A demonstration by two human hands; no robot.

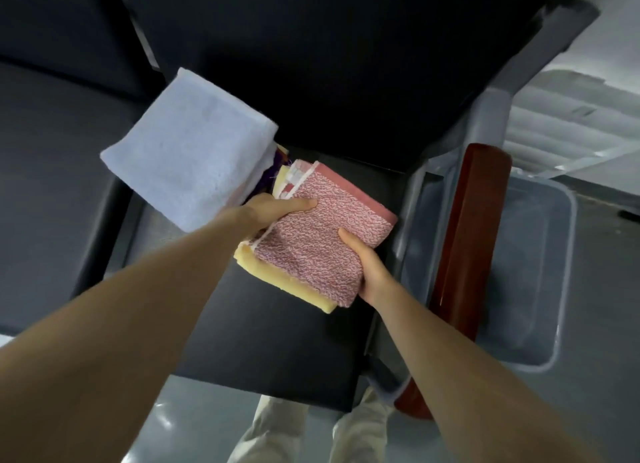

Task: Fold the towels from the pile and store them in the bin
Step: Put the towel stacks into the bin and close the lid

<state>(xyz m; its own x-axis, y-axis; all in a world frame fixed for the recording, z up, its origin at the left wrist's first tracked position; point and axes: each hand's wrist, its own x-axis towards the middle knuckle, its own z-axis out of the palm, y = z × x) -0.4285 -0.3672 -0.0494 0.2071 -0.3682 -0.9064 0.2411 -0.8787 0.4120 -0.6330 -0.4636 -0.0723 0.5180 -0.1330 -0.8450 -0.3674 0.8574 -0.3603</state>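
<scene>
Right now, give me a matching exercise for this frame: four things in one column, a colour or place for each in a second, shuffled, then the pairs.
Things:
1. top towel of the held stack
2. towel beneath it
3. folded towel at upper left
4. bin

Descriptions:
A. pale blue
B. clear plastic, right of the wooden armrest
C. pink and white weave
D. yellow

Pairs: 1-C, 2-D, 3-A, 4-B

A waiting room or lounge, by the look of it, rather than a home: dark padded seats [263, 327] run side by side in a row, with a polished wooden armrest [467, 254] between places. The floor [194, 424] is smooth, grey and glossy (the easy-to-mop kind). A clear plastic bin [540, 275] sits beside the armrest.
</scene>
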